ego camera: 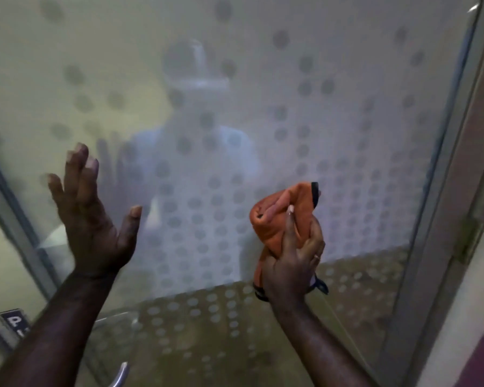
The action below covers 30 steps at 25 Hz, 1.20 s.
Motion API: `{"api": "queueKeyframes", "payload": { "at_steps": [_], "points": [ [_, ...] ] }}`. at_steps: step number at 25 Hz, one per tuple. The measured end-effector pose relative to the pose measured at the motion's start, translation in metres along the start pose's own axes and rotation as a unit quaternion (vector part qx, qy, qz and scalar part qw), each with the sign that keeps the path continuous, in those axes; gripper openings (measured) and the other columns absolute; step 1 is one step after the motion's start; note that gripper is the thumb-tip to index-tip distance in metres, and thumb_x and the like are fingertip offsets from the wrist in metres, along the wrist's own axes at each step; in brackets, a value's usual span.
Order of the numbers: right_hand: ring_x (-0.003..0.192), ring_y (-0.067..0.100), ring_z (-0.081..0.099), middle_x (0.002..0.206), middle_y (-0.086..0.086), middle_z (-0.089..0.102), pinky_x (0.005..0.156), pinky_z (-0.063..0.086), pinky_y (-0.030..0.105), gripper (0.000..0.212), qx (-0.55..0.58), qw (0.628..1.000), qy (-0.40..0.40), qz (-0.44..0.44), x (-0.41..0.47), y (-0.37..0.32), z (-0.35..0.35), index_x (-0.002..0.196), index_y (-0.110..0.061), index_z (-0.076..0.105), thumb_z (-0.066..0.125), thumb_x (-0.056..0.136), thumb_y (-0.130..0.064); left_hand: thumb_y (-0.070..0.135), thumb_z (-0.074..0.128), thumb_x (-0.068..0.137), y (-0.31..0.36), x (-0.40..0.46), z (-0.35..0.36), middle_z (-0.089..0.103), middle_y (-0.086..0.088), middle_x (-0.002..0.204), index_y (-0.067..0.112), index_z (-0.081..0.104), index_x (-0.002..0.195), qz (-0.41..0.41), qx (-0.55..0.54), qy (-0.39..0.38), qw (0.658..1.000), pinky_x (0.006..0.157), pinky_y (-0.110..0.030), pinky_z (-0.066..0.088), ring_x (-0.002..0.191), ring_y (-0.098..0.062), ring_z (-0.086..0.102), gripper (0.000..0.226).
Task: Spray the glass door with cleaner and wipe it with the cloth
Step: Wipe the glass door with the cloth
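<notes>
Frosted dotted glass door (263, 79) fills the frame, right hand (291, 263) at lower right clutching the bunched orange cloth (280, 216) just short of it, left hand (92, 219) spread empty.

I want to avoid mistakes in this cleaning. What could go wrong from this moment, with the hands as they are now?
1. The orange cloth is bunched in the right hand, so it may wipe only a narrow strip and leave streaks.
2. The open left hand is raised close to the glass door; touching it could leave fingerprints.
3. No spray bottle is visible, so the glass may be wiped dry.
</notes>
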State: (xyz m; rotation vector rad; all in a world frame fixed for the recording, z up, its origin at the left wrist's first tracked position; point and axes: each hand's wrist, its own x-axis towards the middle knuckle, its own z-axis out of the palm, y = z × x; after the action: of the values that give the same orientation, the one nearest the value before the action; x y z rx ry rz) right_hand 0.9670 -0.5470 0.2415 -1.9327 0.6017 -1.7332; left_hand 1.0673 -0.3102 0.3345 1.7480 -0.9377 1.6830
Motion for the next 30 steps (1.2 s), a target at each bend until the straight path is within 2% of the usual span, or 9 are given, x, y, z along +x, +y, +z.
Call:
{"api": "queueKeyframes", "payload": {
  "at_steps": [2,5,8,13,16,19,23,28,30],
  "points": [
    [0.121,0.031,0.038,0.138,0.010,0.031,0.098,0.042,0.050,0.073,0.003,0.997,-0.012,-0.073,0.028,0.002,-0.004,0.138,-0.032,0.039,0.048,0.067,-0.015,0.048,0.041,0.098,0.000,-0.004,-0.006,0.024,-0.012,0.160,0.026,0.016,0.156,-0.022,-0.001,0.008,1.000,0.123,-0.043,0.000,0.145,-0.043,0.028,0.067],
    [0.131,0.027,0.037,0.147,0.009,0.034,0.106,0.038,0.046,0.075,0.026,0.996,0.005,-0.084,0.080,0.035,-0.013,0.143,-0.032,0.038,0.053,0.072,-0.014,0.049,0.040,0.099,-0.013,-0.010,-0.017,0.019,-0.003,0.162,0.029,0.014,0.156,-0.015,0.001,-0.011,1.000,0.122,-0.047,0.002,0.147,-0.042,0.027,0.067],
    [0.135,0.027,0.037,0.151,0.001,0.026,0.111,0.031,0.030,0.073,0.052,0.998,0.008,0.029,0.075,0.082,0.000,0.145,-0.028,0.035,0.052,0.076,-0.012,0.049,0.040,0.098,-0.022,-0.020,-0.022,0.029,-0.018,0.155,0.029,0.014,0.156,-0.030,0.002,-0.010,1.000,0.122,-0.050,0.004,0.146,-0.045,0.029,0.067],
    [0.128,0.041,0.038,0.140,0.027,0.032,0.108,0.035,0.048,0.068,0.045,0.983,0.051,0.173,-0.012,0.076,0.003,0.138,-0.020,0.039,0.045,0.071,-0.021,0.045,0.042,0.098,-0.040,-0.031,-0.034,0.029,-0.016,0.156,0.028,0.015,0.156,-0.023,0.006,-0.017,1.000,0.121,-0.053,0.006,0.146,-0.045,0.029,0.066],
    [0.131,0.037,0.033,0.142,0.024,0.026,0.108,0.033,0.044,0.069,0.062,0.989,-0.046,0.127,-0.073,0.036,0.011,0.136,-0.016,0.039,0.047,0.068,-0.027,0.047,0.041,0.098,-0.044,-0.035,-0.034,0.027,-0.014,0.157,0.028,0.016,0.156,-0.010,-0.004,-0.013,1.000,0.122,-0.051,0.007,0.144,-0.048,0.030,0.066],
    [0.124,0.034,0.036,0.140,0.015,0.027,0.102,0.037,0.045,0.081,0.025,0.991,-0.132,0.008,-0.124,-0.020,0.027,0.139,-0.028,0.033,0.060,0.063,-0.023,0.046,0.041,0.099,-0.045,-0.036,-0.034,0.028,-0.025,0.154,0.024,0.020,0.155,-0.002,-0.011,-0.004,1.000,0.117,-0.068,0.014,0.140,-0.055,0.028,0.064],
    [0.113,0.029,0.044,0.138,0.011,0.035,0.093,0.042,0.044,0.103,-0.015,0.977,-0.165,-0.132,-0.167,-0.075,0.050,0.142,-0.033,0.026,0.079,0.055,-0.013,0.046,0.041,0.099,-0.047,-0.037,-0.033,0.029,-0.031,0.148,0.020,0.024,0.153,0.004,-0.035,-0.008,0.999,0.106,-0.078,0.022,0.138,-0.058,0.027,0.063],
    [0.115,0.030,0.043,0.136,0.012,0.034,0.095,0.040,0.042,0.098,0.035,0.982,-0.091,-0.163,-0.132,-0.091,0.058,0.140,-0.034,0.029,0.080,0.059,-0.011,0.048,0.042,0.098,-0.050,-0.035,-0.035,0.027,-0.030,0.149,0.028,0.019,0.156,0.011,-0.075,-0.021,0.997,0.108,-0.075,0.025,0.138,-0.056,0.027,0.065],
    [0.117,0.033,0.039,0.133,0.012,0.030,0.097,0.042,0.044,0.088,0.039,0.993,-0.065,-0.095,-0.123,-0.071,0.054,0.138,-0.034,0.029,0.070,0.062,-0.015,0.049,0.041,0.098,-0.049,-0.035,-0.036,0.026,-0.030,0.147,0.030,0.016,0.156,0.009,-0.080,-0.030,0.996,0.108,-0.074,0.026,0.138,-0.056,0.027,0.066]
  ]
}}
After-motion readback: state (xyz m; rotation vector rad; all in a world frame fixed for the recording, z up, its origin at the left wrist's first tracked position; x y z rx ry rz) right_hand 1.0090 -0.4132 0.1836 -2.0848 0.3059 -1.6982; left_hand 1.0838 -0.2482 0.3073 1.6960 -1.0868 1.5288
